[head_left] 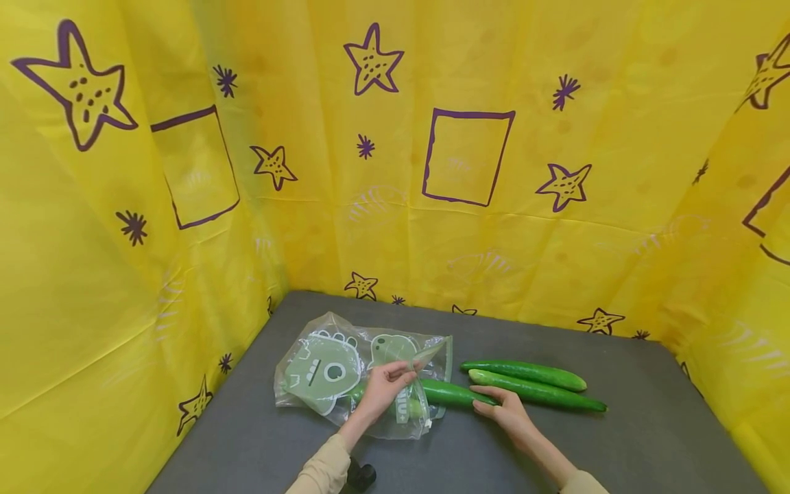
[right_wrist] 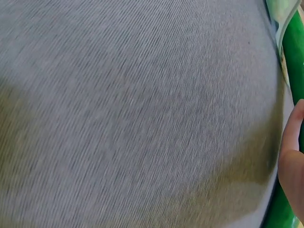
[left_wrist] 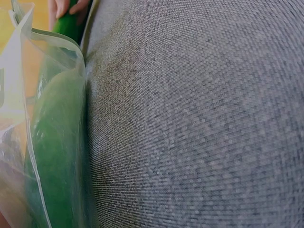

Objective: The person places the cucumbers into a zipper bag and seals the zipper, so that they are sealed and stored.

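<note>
A clear zip bag (head_left: 333, 412) with a green cartoon print lies on its side, its mouth towards the right. My left hand (head_left: 385, 389) pinches the upper lip of that mouth. My right hand (head_left: 503, 409) grips the outer end of a green cucumber (head_left: 447, 393), whose other end is inside the bag. Through the plastic, in the left wrist view, a paler cucumber (left_wrist: 57, 142) shows in the bag. The right wrist view shows the right thumb (right_wrist: 290, 159) along the held cucumber (right_wrist: 295, 57); the other fingers are out of sight there.
Two more cucumbers, one behind (head_left: 524, 374) and one in front (head_left: 543, 392), lie side by side right of the bag. A small black object (head_left: 361, 475) sits by the left sleeve. Yellow patterned curtains (head_left: 395, 240) border the grey tabletop (head_left: 623, 439).
</note>
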`<state>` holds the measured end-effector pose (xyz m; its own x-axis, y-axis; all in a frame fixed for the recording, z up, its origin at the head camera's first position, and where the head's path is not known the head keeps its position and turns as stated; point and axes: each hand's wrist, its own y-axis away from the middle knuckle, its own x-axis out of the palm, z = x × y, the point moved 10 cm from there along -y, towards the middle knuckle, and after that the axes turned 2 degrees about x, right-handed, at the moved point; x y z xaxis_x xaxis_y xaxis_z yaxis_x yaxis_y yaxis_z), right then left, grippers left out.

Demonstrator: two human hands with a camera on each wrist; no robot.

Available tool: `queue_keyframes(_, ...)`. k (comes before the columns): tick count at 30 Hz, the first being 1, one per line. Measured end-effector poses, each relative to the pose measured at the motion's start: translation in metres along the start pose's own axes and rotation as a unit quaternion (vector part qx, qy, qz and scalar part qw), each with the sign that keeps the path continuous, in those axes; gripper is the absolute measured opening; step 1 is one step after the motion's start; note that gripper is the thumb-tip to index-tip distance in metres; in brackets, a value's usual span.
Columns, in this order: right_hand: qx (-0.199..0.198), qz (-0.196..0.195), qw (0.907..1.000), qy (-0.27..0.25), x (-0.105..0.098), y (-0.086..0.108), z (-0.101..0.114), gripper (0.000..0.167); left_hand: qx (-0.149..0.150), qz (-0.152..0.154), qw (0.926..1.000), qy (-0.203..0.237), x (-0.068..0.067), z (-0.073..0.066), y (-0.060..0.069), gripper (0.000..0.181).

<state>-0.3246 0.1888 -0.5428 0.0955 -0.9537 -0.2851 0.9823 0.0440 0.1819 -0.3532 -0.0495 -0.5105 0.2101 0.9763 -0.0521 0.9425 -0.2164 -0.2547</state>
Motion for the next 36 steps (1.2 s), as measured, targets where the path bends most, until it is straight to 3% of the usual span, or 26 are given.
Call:
queue_keyframes(14, -0.043, 0.034, 0.9985, -0.01, 0.038, -0.011, 0.014, 0.039, -0.003, 0.002, 1.0, 0.006, 0.001, 0.0, 0.0, 0.025)
queue_keyframes(21, -0.054, 0.041, 0.9973, -0.029, 0.057, -0.016, 0.02, 0.038, -0.019, 0.012, 0.9997, 0.0, 0.003, -0.027, 0.006, 0.022)
queue_keyframes(36, -0.087, 0.054, 0.9944, -0.03, 0.089, -0.023, 0.032, 0.036, -0.006, 0.005, 0.9999, 0.011, 0.003, -0.031, 0.007, 0.026)
